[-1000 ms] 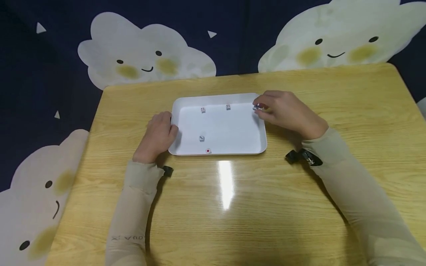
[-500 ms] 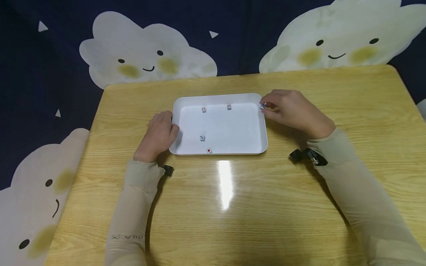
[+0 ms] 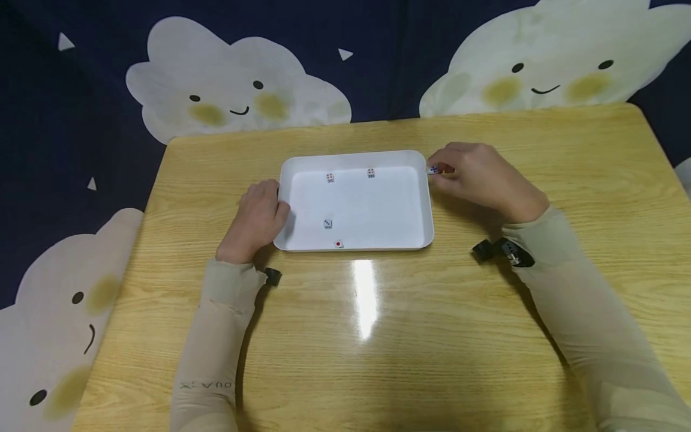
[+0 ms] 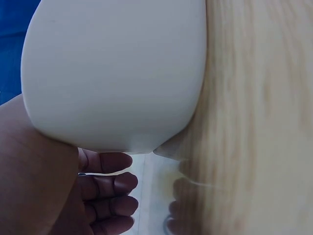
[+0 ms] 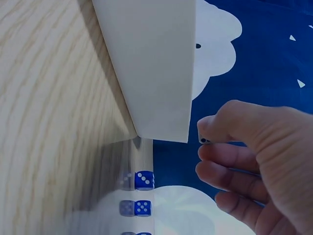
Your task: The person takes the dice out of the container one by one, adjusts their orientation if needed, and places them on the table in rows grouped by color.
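A white rectangular tray (image 3: 378,207) lies on the wooden table. My left hand (image 3: 256,216) grips its left rim, thumb over the edge; the left wrist view shows the other fingers (image 4: 111,198) bent beside the tray's outer wall. Just off the tray's back right corner, my right hand (image 3: 475,180) pinches a white die (image 3: 433,170) between thumb and fingers; in the right wrist view most of that die (image 5: 203,139) is covered. Two red-dotted dice lie at the back of the tray, a black-dotted die (image 3: 327,224) and a die showing one red dot (image 3: 338,244) nearer its front.
Several blue dice with white dots, one of them a blue die (image 5: 144,180), sit in a row beyond the tray's end in the right wrist view; my right hand hides them in the head view. A dark cloth with clouds (image 3: 243,84) hangs behind the table (image 3: 432,342).
My right hand has carried the white die rightward and slightly back, from over the tray's back right corner to just outside its rim. The left hand and the dice in the tray stay put.
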Motion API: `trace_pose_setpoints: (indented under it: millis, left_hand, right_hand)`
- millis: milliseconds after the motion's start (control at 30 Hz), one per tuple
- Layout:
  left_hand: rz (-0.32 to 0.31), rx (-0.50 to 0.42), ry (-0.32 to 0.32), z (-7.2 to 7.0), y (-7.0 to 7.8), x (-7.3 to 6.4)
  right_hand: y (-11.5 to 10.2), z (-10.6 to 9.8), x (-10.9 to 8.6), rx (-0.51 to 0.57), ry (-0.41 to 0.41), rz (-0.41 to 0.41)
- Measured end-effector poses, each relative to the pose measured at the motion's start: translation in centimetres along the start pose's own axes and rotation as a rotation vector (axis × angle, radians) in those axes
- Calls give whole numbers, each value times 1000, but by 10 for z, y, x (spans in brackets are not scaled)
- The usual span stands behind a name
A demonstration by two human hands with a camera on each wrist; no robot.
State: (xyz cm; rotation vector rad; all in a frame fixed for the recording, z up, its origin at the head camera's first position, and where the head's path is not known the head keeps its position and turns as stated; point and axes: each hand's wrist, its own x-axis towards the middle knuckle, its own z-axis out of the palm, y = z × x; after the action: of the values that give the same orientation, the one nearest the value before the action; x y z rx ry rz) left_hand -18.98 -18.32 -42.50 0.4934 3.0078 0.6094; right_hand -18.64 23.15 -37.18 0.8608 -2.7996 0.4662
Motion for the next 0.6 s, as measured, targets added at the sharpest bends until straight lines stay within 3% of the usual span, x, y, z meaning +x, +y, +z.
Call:
trace_pose_setpoints:
  millis: [200, 600]
  left_hand:
    - [-2, -4, -7, 0, -1, 0]
    - [-14, -8, -21, 1, -2, 1]
  right_hand:
    - [2, -5, -3, -1, -54, 48]
    - [4, -9, -3, -9, -114, 70]
